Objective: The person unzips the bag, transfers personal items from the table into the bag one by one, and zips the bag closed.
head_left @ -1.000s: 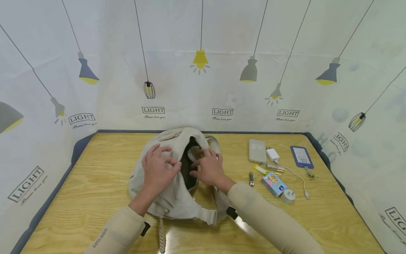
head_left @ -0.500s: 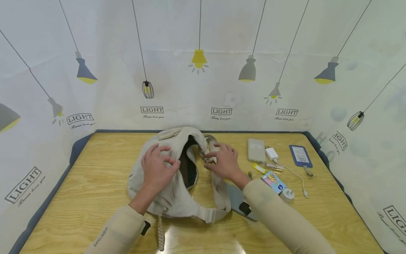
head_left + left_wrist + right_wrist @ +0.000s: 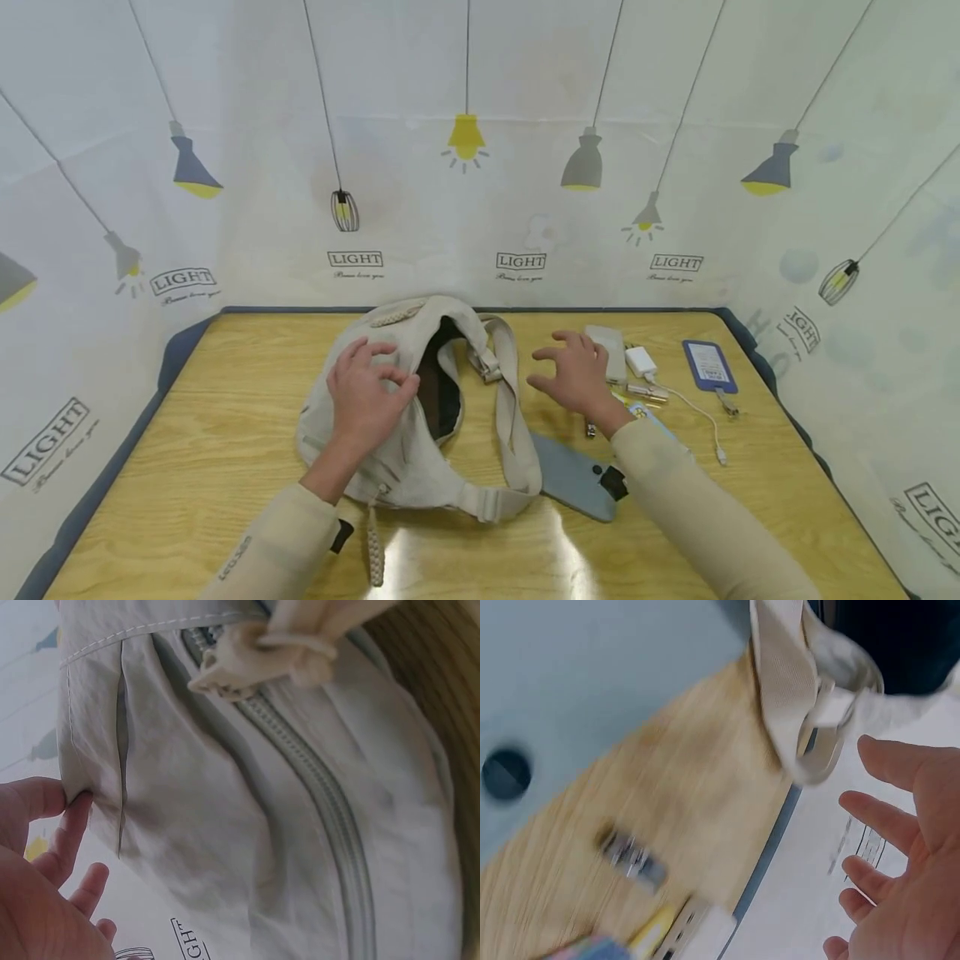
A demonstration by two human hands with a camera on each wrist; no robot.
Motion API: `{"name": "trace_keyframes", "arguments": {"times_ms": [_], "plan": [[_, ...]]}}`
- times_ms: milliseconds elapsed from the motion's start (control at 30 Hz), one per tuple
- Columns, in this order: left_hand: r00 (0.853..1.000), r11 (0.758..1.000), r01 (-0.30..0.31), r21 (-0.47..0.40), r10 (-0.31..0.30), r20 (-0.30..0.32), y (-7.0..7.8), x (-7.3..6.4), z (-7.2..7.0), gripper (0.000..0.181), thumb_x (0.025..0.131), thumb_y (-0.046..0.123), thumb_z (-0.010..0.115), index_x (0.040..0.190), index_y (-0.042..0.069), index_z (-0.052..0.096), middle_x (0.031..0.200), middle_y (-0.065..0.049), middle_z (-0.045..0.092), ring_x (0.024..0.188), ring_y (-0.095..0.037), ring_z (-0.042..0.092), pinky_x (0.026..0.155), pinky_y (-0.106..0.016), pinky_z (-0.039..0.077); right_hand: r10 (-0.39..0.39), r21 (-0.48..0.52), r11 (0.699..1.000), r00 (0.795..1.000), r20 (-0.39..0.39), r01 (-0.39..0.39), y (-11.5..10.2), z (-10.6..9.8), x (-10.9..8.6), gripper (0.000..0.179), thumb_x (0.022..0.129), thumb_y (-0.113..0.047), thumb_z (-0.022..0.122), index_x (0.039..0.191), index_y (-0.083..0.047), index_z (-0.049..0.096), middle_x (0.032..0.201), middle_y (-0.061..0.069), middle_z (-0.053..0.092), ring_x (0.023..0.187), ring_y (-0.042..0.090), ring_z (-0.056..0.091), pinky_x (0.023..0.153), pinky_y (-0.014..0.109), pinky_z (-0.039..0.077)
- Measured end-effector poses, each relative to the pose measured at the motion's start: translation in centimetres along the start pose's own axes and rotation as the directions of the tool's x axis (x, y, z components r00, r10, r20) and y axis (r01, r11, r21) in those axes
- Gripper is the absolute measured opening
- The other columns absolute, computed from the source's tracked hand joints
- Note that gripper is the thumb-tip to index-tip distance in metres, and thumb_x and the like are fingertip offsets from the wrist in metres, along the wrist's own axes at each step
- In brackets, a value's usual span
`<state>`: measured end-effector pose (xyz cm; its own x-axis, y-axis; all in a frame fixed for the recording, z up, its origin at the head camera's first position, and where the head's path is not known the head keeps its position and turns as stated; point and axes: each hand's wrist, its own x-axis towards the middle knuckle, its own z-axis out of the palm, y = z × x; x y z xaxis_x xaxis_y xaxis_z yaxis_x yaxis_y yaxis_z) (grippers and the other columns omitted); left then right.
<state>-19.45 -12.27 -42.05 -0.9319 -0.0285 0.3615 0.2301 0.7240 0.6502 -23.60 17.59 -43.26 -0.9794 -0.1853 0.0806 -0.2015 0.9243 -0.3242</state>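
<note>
A beige fabric bag (image 3: 408, 479) lies on the table with its main opening spread, showing a dark lining. My left hand (image 3: 367, 400) pinches the edge of that opening between thumb and forefinger; the left wrist view shows the pinched cloth beside a zipper (image 3: 337, 832). To the right of the bag, my right hand (image 3: 573, 375) is over the table with fingers spread and nothing in them. Between the right hand and the bag, the webbing strap (image 3: 510, 417) loops out with its buckle. A power bank (image 3: 613, 358) is partly hidden behind the right hand.
Below the right hand lie a flat blue-grey slab (image 3: 573, 479) and a nail clipper (image 3: 590, 428). Further right are a white charger (image 3: 641, 362) with cable, a lipstick-like tube (image 3: 647, 393), a partly covered cartoon packet (image 3: 643, 412) and a blue card holder (image 3: 708, 367). A printed curtain (image 3: 420, 167) stands behind.
My right hand has come out of the bag's opening and moved right, over the table. The blue-grey slab has come into view. The left hand keeps its pinch on the bag.
</note>
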Motion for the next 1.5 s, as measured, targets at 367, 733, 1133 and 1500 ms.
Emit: {"name": "trace_keyframes", "arguments": {"times_ms": [367, 733, 1133, 1500], "plan": [[0.999, 0.999, 0.031, -0.011, -0.031, -0.012, -0.5, 0.3, -0.6, 0.024, 0.082, 0.025, 0.071, 0.064, 0.01, 0.072, 0.126, -0.006, 0.06, 0.141, -0.031, 0.03, 0.113, -0.059, 0.015, 0.137, -0.04, 0.99, 0.991, -0.001, -0.137, 5.5, -1.5, 0.0, 0.052, 0.091, -0.04, 0.064, 0.132, -0.009, 0.06, 0.149, 0.023, 0.035, 0.136, 0.049, 0.028, 0.103, 0.07, 0.02], [1.0, 1.0, 0.014, -0.014, -0.015, -0.02, -0.9, 0.2, -0.5, 0.024, 0.082, 0.025, 0.071, 0.064, 0.01, 0.072, 0.126, -0.007, 0.06, 0.14, -0.032, 0.031, 0.113, -0.06, 0.014, 0.279, -0.074, 0.959, 0.959, 0.044, -0.275, 8.4, -0.7, 0.1, 0.072, 0.091, -0.048, 0.059, 0.143, 0.0, 0.044, 0.149, 0.028, 0.031, 0.137, 0.05, 0.025, 0.103, 0.071, 0.018], [1.0, 1.0, 0.015, -0.001, -0.015, -0.016, -0.9, 0.1, -0.7, 0.024, 0.082, 0.025, 0.071, 0.063, 0.011, 0.071, 0.126, -0.007, 0.06, 0.14, -0.032, 0.031, 0.113, -0.06, 0.014, 0.335, -0.13, 0.936, 0.941, 0.048, -0.327, 10.2, 0.8, 0.4, 0.079, 0.091, -0.056, 0.055, 0.133, 0.011, 0.047, 0.149, 0.031, 0.025, 0.137, 0.052, 0.02, 0.102, 0.073, 0.016], [1.0, 1.0, 0.007, -0.013, -0.007, -0.021, -1.0, 0.1, -0.7, 0.024, 0.082, 0.024, 0.071, 0.063, 0.011, 0.071, 0.125, -0.008, 0.06, 0.14, -0.032, 0.032, 0.113, -0.061, 0.014, 0.325, -0.131, 0.939, 0.945, 0.044, -0.317, 10.8, 0.9, 0.6, 0.078, 0.091, -0.057, 0.053, 0.131, 0.01, 0.051, 0.149, 0.032, 0.024, 0.137, 0.053, 0.019, 0.101, 0.074, 0.017]]}}
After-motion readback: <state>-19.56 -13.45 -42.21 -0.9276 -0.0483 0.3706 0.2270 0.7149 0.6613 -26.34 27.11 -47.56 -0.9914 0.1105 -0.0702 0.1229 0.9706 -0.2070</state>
